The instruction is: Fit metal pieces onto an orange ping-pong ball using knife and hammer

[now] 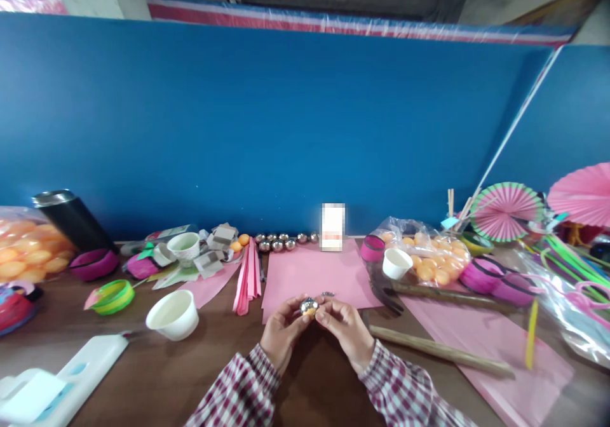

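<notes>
Between both hands is a small ball [309,306], shiny silver on top with orange showing on its lower side. My left hand [282,330] pinches it from the left, thumb and fingers closed on it. From the right, the fingertips of my right hand [344,330] press against the same ball. Just beyond the fingers, a small silvery piece [328,294] lies at the near edge of a pink sheet [309,274]. A row of several finished-looking silver balls [277,245] sits behind the sheet, with two orange balls [243,240] to their left.
White bowls [172,316] and pink strips [246,277] lie left. On the right are a white cup [397,264], a bag of orange balls [438,262], a wooden stick [443,351] and pink paper [505,357]. A black bottle [74,220] leans by the blue partition [305,122].
</notes>
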`<state>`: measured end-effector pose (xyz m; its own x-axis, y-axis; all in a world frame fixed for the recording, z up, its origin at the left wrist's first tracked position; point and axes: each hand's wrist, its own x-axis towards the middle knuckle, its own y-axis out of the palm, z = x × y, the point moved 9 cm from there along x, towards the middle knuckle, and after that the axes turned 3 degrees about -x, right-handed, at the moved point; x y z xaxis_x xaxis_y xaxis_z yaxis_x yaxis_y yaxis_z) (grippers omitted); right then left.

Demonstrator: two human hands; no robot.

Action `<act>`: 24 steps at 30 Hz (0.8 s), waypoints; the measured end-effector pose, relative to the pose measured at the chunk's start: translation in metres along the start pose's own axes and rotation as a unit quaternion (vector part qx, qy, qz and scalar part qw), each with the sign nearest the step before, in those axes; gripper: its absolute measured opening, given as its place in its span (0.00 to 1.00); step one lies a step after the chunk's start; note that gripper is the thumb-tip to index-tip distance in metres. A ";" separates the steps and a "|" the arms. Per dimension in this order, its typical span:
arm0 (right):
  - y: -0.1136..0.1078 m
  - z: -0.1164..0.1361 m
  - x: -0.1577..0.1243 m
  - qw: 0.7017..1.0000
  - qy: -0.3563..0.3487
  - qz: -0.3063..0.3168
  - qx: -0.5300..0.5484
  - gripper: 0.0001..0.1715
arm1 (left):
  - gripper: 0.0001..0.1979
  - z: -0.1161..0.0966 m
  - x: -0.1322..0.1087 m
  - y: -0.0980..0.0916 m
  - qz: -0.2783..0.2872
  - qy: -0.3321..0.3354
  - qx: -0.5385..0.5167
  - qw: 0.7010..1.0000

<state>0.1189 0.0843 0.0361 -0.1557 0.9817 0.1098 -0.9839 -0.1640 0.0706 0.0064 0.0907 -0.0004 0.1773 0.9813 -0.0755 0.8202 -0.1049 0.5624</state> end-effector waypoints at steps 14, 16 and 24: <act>0.001 -0.001 0.000 1.000 0.012 0.004 0.008 0.13 | 0.20 -0.004 -0.001 0.001 -0.001 0.009 0.021 1.000; 0.001 -0.001 -0.001 1.000 0.021 0.006 0.022 0.13 | 0.20 -0.005 -0.001 0.002 0.003 0.016 0.028 0.999; -0.002 -0.011 -0.003 0.998 0.049 -0.016 0.045 0.13 | 0.20 -0.008 -0.001 0.001 0.003 0.035 0.090 0.995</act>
<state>0.1202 0.0831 0.0244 -0.1375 0.9905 0.0085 -0.9773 -0.1371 0.1613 0.0027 0.0909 0.0070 0.1500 0.9886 -0.0121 0.9045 -0.1323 0.4055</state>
